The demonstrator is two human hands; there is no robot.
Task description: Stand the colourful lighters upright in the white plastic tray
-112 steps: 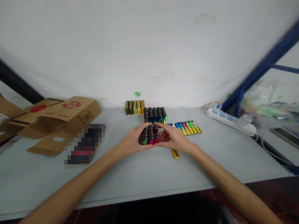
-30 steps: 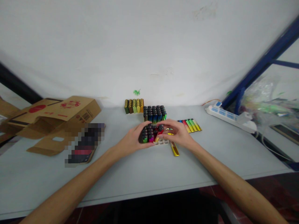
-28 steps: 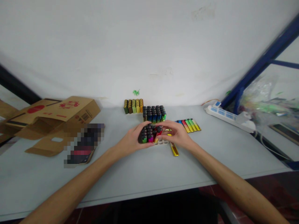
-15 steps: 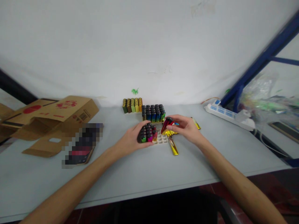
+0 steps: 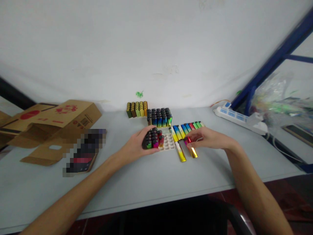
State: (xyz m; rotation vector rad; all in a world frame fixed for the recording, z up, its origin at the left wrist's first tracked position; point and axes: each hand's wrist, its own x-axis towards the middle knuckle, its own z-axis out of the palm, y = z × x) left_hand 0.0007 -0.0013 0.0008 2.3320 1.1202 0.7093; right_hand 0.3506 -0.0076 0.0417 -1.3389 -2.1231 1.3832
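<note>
My left hand is wrapped round a cluster of upright black-topped lighters standing in a white tray with round holes. Bare holes show in the tray's right part. To the right, my right hand pinches a shiny red-and-gold lighter low over the table; its upper end is hidden by the fingers. Just left of that lies a yellow-and-silver lighter. Behind the right hand, a row of coloured lighters lies flat, partly covered by the fingers.
Behind the tray stand a block of blue-green lighters and a block of gold-topped ones. An opened cardboard box and a blurred-out phone are at left. A white power strip lies at right.
My right hand has moved right and down from above the tray, bringing a red lighter beside the yellow one. The row of flat lighters is now more exposed. My left hand stays round the cluster.
</note>
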